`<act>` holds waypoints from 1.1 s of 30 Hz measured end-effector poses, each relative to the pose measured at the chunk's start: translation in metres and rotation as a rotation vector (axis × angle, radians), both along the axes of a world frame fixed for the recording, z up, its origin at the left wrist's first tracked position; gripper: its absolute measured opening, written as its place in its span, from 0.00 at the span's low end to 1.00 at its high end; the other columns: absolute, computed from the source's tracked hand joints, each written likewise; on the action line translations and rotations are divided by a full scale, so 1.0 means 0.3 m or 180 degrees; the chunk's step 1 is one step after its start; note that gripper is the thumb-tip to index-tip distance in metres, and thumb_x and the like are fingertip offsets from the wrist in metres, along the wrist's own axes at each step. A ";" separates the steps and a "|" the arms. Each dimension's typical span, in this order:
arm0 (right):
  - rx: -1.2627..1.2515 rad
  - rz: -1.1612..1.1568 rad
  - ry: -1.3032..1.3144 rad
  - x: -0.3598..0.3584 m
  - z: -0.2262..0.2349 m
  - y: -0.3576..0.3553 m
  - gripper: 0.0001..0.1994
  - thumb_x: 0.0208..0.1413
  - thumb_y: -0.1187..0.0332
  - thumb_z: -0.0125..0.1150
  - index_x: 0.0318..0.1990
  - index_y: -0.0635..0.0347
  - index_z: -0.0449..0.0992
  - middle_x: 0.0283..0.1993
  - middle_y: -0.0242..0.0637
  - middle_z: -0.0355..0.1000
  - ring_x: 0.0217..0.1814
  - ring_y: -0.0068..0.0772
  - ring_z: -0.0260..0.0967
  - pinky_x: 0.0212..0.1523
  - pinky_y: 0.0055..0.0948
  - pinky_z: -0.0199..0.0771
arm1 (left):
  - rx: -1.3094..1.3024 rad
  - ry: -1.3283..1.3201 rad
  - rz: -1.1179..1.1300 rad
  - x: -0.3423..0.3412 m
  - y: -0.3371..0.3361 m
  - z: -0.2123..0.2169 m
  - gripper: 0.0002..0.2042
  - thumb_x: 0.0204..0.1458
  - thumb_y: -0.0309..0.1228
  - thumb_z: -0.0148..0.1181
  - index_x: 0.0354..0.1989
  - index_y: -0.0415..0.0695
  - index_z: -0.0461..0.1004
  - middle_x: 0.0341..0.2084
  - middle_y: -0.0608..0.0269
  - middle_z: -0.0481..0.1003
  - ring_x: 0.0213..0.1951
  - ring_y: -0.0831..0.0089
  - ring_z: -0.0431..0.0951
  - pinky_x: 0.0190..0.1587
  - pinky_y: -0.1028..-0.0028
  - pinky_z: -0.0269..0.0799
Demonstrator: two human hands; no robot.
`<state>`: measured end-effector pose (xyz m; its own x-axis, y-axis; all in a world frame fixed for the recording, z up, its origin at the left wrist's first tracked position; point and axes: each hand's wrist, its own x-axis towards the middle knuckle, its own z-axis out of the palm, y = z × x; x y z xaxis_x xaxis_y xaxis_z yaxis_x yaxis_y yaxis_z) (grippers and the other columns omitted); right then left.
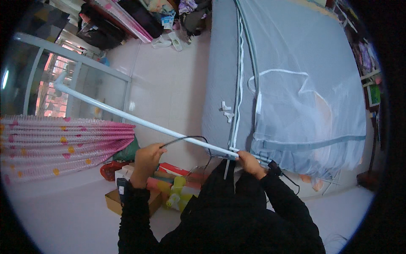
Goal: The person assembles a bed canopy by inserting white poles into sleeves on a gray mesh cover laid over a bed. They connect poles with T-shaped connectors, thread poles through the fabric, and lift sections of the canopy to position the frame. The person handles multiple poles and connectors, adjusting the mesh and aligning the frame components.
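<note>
A long white pole (pixel 144 122) slants across the view, from an elbow bend at the far left down to the bed's near edge. My right hand (pixel 250 164) is closed around its lower end. Thinner rods lie beside that hand, along with a small black device (pixel 275 169) that has a cord. My left hand (pixel 148 161) pinches a thin black cable (pixel 173 141), which loops over the pole and down beside it. Near the pole, a white mosquito net (pixel 283 106) with grey trim spreads over the bed (pixel 220 84). Two white plastic connectors (pixel 227 111) rest on the mattress.
Below my left hand stand a cardboard box (pixel 113 202) and a yellow-green item (pixel 177 192). At the left hang a pink dotted curtain (pixel 63 148) and a glass sliding door (pixel 97 89). White shoes (pixel 174 41) lie on the tiled floor (pixel 169 89). Shelving lines the right.
</note>
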<state>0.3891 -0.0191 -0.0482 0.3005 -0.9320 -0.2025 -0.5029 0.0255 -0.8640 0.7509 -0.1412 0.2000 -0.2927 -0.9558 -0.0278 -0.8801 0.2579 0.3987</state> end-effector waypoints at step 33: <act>0.0259 0.1373 0.0192 0.078 0.229 0.012 0.17 0.57 0.54 0.56 0.41 0.59 0.71 0.35 0.49 0.72 0.35 0.52 0.71 0.35 0.45 0.68 | -0.0813 0.5432 0.0523 0.218 -0.165 0.579 0.27 0.58 0.51 0.49 0.60 0.47 0.60 0.33 0.61 0.66 0.22 0.78 0.64 0.24 0.80 0.65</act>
<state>0.4125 -0.0154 0.0206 0.6439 -0.7043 -0.2991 -0.5319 -0.1310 -0.8366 0.8163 -0.1906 0.3736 0.2639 -0.9068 0.3286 0.4334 0.4159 0.7995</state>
